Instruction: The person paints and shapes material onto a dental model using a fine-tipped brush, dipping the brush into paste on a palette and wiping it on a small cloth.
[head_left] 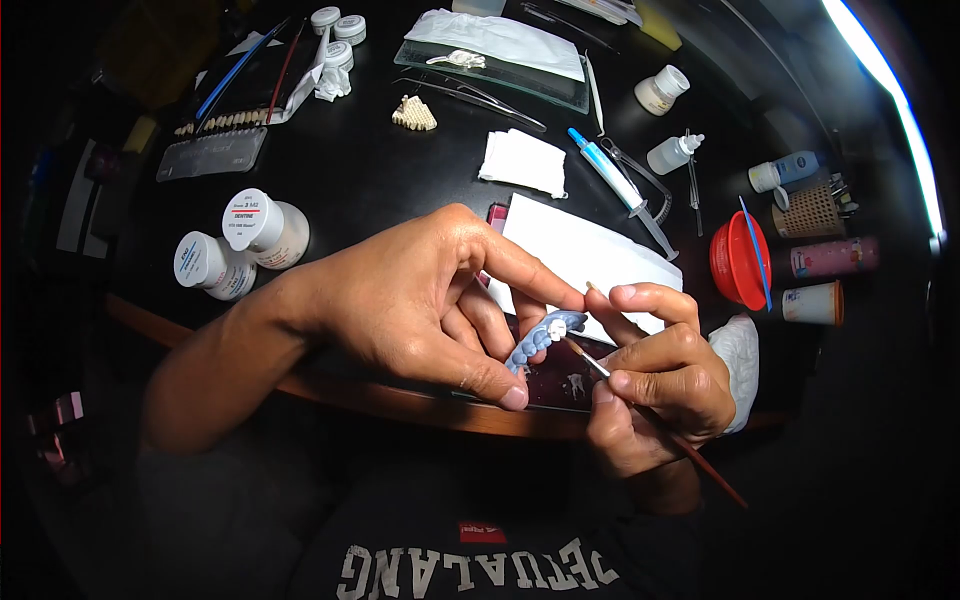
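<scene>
My left hand (420,300) grips a blue-grey dental model (524,350) between thumb and fingers, above the table's front edge. One white tooth (557,328) stands out on the model. Pinched in my right hand (665,375) is a fine brush (690,452) with a red-brown handle, its tip close to the white tooth; whether they touch I cannot tell. A crumpled white tissue (740,372) shows along the outer side of my right hand. Beneath both hands lies a white paper sheet (560,240), partly hidden.
Two white-lidded jars (265,232) stand at the left. A syringe (615,180), a folded tissue (522,163) and a dropper bottle (675,152) lie or stand beyond the sheet. At the right are a red bowl (738,262) and a perforated holder (803,208). Farther back sits a glass slab (560,90).
</scene>
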